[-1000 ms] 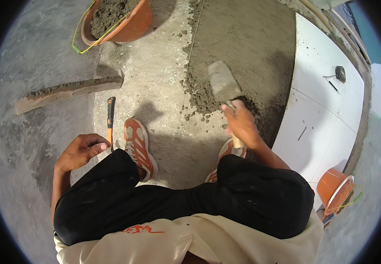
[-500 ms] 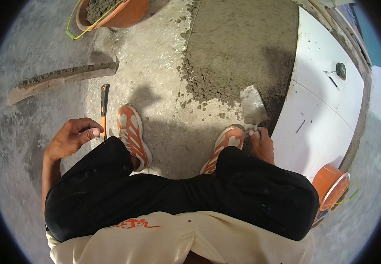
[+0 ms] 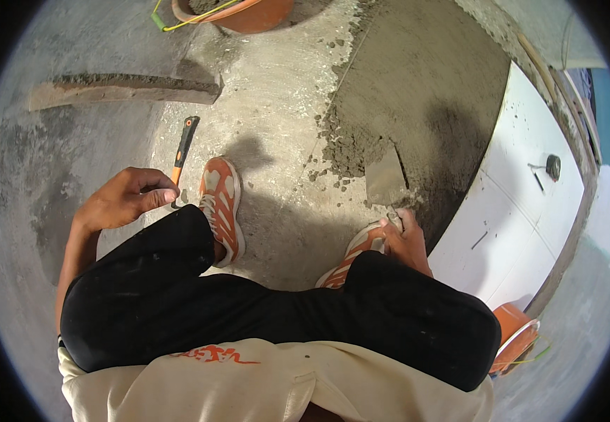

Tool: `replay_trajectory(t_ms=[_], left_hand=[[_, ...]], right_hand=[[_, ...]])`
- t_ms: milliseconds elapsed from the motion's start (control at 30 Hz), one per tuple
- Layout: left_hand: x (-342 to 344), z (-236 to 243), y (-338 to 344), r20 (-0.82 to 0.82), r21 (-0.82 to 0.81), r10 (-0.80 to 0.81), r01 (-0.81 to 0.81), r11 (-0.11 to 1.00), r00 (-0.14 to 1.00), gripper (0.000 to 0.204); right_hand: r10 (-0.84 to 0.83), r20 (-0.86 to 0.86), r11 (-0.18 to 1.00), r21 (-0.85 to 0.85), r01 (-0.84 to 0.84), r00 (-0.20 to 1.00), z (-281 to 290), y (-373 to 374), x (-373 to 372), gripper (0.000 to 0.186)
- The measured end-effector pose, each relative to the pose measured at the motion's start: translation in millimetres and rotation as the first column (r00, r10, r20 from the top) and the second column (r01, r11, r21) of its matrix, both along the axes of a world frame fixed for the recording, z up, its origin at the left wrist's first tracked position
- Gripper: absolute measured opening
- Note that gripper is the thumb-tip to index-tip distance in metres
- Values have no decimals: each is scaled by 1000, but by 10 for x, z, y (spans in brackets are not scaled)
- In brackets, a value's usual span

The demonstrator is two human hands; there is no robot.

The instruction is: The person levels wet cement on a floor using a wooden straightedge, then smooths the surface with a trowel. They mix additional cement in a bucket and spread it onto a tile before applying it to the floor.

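Observation:
My right hand (image 3: 406,240) grips the handle of a steel trowel, whose flat blade (image 3: 384,179) rests at the crumbly near end of a damp mortar bed (image 3: 431,49), just beyond my right shoe (image 3: 351,253). Above my left knee, my left hand (image 3: 125,200) has its fingers loosely curled, with nothing visible in them. An orange-and-black tool handle (image 3: 184,148) lies beside it on the floor, its lower end partly hidden.
An orange bucket of mortar (image 3: 249,17) stands at the top, another bucket (image 3: 507,330) at lower right. A long board (image 3: 122,91) lies left. White tiles (image 3: 523,218) border the mortar, holding a tape measure (image 3: 552,167) and small dark items.
The trowel in my right hand came down toward my right shoe, then tipped slightly leftward. My left hand stays curled above the knee. The whole view has also shifted.

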State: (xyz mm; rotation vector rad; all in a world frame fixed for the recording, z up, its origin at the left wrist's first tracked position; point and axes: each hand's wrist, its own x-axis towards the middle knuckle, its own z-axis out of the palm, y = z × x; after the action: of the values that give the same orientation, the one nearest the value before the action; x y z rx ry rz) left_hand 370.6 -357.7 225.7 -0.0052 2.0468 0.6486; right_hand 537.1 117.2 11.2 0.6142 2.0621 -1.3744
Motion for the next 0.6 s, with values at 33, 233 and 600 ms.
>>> replay_trajectory(t_ms=[33,233,600], left_hand=[[2,8,-4,2,1,10,-10,1000,1000,50],[19,43,-6,44,4,80,-80,997,996,51],[105,32,-164,64,16,112,-114,993,992,48]], right_hand=[[-14,17,1000,-25,14,1000,81,-60,-75,41],[-219,-36,822,-545,165,975,-23,-489,-806,31],[-288,104,483,-843,238,952,-241,-276,-1388,32]])
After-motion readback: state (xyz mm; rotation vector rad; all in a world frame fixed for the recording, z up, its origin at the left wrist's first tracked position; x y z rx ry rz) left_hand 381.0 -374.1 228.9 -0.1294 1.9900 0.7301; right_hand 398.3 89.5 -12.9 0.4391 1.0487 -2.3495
